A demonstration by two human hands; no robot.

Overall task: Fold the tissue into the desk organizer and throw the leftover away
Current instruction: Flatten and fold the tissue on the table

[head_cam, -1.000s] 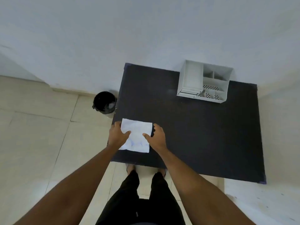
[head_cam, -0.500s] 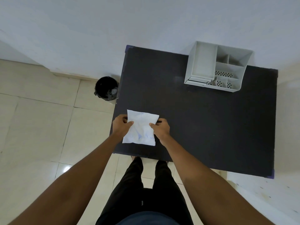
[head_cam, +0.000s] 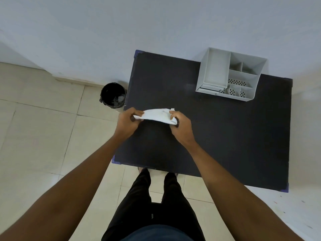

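Observation:
A white tissue [head_cam: 157, 115] is stretched between my two hands above the left part of the black table [head_cam: 225, 136]. It looks folded into a narrow band. My left hand [head_cam: 129, 121] pinches its left end and my right hand [head_cam: 180, 126] grips its right end. The white desk organizer [head_cam: 229, 73] stands at the table's far right, with a tall left tray and several small perforated compartments. A black bin [head_cam: 112, 95] lined with a dark bag sits on the floor by the table's left edge.
A pale wall runs behind the table. Beige floor tiles spread to the left and below. My legs in dark trousers stand at the table's near edge.
The tissue lay flat under both hands a second ago. It is now lifted off the table and folded to a narrower strip, held a little farther from the near edge.

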